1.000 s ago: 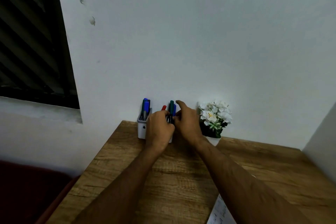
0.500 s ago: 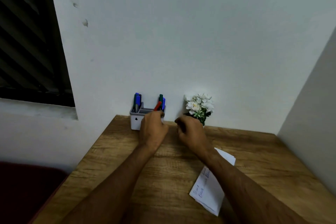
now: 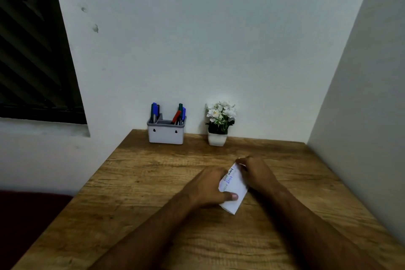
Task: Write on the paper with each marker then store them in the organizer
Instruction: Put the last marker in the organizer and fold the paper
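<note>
Paper (image 3: 234, 188) lies at the centre of the tabletop (image 3: 135, 182), gripped from 9 o'clock by the left hand (image 3: 210, 188) with its thumb pressed on the sheet and from 2 o'clock by the right hand (image 3: 255, 174) curled over its far corner. Bare wood runs out toward the left edge at 9 o'clock, while the side wall (image 3: 361, 116) closes off 3 o'clock. At 12 o'clock, against the back wall (image 3: 197, 39), the organizer (image 3: 166, 135) holds the markers (image 3: 179, 114) upright or leaning, with a flower pot (image 3: 217, 138) just beside it toward 1 o'clock.
</note>
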### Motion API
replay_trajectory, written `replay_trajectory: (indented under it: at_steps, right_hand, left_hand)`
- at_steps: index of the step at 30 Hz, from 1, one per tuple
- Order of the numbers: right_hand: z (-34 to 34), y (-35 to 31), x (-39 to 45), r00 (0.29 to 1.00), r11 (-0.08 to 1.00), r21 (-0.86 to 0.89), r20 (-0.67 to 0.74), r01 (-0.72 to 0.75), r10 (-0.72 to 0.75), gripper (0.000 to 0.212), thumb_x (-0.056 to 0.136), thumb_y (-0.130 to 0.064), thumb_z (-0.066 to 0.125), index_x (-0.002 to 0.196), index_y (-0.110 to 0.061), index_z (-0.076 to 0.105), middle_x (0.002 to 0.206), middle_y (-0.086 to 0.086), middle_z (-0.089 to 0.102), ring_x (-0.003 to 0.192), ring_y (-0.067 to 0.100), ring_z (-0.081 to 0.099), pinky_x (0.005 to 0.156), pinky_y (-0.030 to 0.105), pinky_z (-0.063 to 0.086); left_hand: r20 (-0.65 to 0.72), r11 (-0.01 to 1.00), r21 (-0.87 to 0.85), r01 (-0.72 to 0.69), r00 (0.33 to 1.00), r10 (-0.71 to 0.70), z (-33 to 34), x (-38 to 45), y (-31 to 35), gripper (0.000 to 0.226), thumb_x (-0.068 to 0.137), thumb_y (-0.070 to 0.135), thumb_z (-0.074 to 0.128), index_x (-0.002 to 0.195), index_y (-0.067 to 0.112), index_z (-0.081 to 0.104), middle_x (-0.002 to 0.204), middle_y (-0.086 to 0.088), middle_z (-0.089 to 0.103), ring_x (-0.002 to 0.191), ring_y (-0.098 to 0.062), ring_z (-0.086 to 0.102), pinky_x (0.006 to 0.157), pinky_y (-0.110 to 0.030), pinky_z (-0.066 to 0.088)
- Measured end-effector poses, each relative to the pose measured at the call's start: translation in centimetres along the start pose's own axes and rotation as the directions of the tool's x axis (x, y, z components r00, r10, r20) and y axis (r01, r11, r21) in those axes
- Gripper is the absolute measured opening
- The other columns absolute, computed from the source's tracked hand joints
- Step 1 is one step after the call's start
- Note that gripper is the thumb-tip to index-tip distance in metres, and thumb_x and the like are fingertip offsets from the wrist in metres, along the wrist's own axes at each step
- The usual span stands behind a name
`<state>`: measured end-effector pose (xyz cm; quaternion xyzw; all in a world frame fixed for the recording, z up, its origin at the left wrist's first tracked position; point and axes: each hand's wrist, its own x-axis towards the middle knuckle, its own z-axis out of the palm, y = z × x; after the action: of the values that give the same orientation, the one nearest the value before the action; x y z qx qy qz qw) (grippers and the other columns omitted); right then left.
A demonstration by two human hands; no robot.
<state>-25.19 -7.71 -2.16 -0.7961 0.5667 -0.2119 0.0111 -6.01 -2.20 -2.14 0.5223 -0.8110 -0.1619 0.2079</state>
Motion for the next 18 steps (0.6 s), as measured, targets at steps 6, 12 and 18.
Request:
replay_trajectory:
  at_steps: [6, 12, 18]
  right_hand:
    - [-0.4, 0.3, -2.3, 0.999, 0.998, -0.047, -0.016, -0.047, 0.046, 0.028, 0.104, -0.029, 0.048, 0.106, -0.020, 0.075, 0.101, 0.006, 0.068, 0.101, 0.024, 0.057, 0.083, 0.038, 0.046]
    - [-0.9, 0.1, -4.0, 0.992, 0.988, -0.090, -0.039, -0.122, 0.119, 0.032, 0.104, -0.041, 0.046, 0.114, -0.023, 0.070, 0.114, 0.004, 0.066, 0.112, 0.021, 0.053, 0.095, 0.041, 0.046]
    - [-1.0, -1.3, -5.3, 0.983, 0.979, -0.108, -0.076, -0.175, 0.167, 0.031, 0.103, -0.042, 0.048, 0.119, -0.022, 0.066, 0.120, 0.006, 0.065, 0.115, 0.026, 0.055, 0.096, 0.042, 0.043]
  left_hand:
    - [0.032, 0.997, 0.071, -0.002, 0.999, 0.000, -0.4, -0.3, -1.0, 0.062, 0.077, 0.056, 0.068, 0.127, 0.021, 0.056, 0.123, 0.004, 0.058, 0.111, -0.015, 0.051, 0.091, -0.034, 0.046]
    - [-0.046, 0.991, 0.103, 0.089, 0.995, -0.085, -2.4, -0.5, -3.4, 0.053, 0.081, 0.041, 0.067, 0.129, 0.020, 0.059, 0.126, 0.001, 0.061, 0.116, -0.016, 0.054, 0.093, -0.035, 0.048]
    - [-0.165, 0.983, 0.066, 0.169, 0.974, -0.156, -2.8, -1.1, -4.7, 0.047, 0.088, 0.033, 0.066, 0.131, 0.018, 0.061, 0.131, -0.001, 0.062, 0.118, -0.014, 0.055, 0.099, -0.032, 0.046]
